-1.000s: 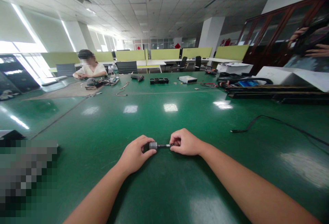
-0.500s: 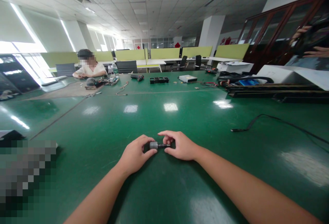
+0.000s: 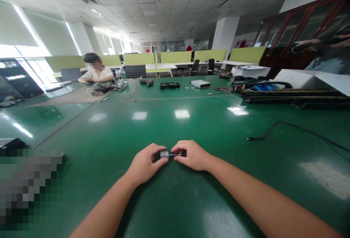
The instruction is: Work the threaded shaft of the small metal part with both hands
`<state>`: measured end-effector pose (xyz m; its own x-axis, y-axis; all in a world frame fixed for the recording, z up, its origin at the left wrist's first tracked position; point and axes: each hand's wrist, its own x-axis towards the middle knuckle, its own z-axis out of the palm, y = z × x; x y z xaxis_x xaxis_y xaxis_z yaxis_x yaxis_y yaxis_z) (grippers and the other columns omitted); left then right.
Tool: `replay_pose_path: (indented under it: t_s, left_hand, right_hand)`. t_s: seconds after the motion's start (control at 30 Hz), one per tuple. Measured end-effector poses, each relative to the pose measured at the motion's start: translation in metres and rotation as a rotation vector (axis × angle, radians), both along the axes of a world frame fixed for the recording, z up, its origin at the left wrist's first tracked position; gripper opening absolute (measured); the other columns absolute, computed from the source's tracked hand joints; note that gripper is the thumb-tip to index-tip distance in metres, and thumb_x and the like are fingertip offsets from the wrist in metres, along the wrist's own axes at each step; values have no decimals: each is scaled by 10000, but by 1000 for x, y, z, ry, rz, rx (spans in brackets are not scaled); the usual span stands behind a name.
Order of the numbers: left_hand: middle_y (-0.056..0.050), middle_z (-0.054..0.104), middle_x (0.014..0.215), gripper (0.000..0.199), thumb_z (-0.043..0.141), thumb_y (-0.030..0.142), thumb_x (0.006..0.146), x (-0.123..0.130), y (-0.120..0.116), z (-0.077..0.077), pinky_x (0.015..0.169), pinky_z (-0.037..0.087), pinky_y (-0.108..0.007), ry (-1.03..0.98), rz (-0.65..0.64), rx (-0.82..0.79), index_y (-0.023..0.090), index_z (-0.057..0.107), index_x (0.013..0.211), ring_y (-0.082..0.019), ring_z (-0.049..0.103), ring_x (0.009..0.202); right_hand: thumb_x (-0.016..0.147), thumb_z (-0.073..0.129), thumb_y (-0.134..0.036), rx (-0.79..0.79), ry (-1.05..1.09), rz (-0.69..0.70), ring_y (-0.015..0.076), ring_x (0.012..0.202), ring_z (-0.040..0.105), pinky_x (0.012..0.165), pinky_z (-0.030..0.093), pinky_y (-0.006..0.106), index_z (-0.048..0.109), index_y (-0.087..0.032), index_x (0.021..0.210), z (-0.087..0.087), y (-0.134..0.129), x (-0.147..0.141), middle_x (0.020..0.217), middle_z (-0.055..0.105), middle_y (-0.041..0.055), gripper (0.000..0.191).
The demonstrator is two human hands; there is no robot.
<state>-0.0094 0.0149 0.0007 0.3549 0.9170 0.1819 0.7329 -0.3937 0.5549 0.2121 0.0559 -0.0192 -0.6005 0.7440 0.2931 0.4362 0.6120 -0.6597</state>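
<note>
My left hand (image 3: 144, 163) grips the grey cylinder (image 3: 164, 154), probably for steadiness; right hand (image 3: 194, 156), half-closed, surrounds the coil (image 3: 172, 154), hold unclear.

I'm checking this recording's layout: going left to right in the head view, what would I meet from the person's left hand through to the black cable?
Left hand, gray cylinder, thin dark shaft, right hand, black cable.
</note>
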Motion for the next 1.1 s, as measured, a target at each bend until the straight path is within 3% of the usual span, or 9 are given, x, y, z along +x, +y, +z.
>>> replay_pose_path:
  t_s: [0.43, 1.1]
  left_hand:
    - [9, 661, 992, 229, 665, 287, 837, -1, 0, 2, 799, 452, -266, -7, -35, 3, 285, 689, 1065, -177, 613, 883]
    - [10, 651, 999, 236, 669, 297, 831, 1, -1, 2, 770, 457, -273, 6, -20, -5, 293, 687, 1066, -176, 611, 877]
  right_hand:
    - [804, 688, -203, 89, -62, 10, 155, 759, 599, 694, 443, 261, 737, -178, 972, 6, -7, -6, 831, 673, 37, 178]
    - [800, 683, -200, 102, -61, 5, 143, 713, 589, 666, 432, 250, 740, -181, 903, 6, -6, -4, 777, 658, 25, 119]
